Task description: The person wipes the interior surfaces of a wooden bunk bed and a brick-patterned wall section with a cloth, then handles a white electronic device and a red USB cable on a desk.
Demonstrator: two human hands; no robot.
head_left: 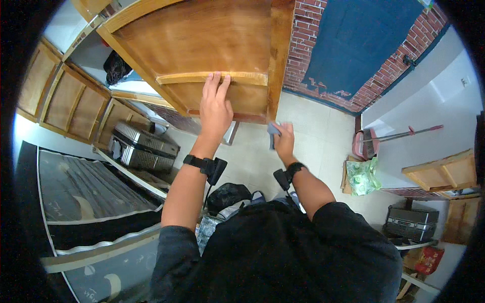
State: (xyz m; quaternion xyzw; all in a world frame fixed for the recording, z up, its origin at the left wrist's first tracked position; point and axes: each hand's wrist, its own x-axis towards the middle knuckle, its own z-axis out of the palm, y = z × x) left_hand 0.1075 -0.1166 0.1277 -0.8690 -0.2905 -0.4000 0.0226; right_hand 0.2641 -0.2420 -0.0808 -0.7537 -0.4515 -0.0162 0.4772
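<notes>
A varnished wooden cabinet door stands swung out in front of me. My left hand lies on its lower crossbar, fingers stretched out and pointing away from me; it holds nothing. Just past the door's bottom right corner is my right hand, its fingers closed on a folded grey-blue cloth. The cloth is near the door's edge; whether it touches the wood I cannot tell. A black strap with a small device sits on each wrist.
More wooden cabinet doors and a silver suitcase are at left, above a netted bed. Black bags lie by my feet. A pink dustpan, broom and green plastic bag stand by the right wall. Ahead is a blue door.
</notes>
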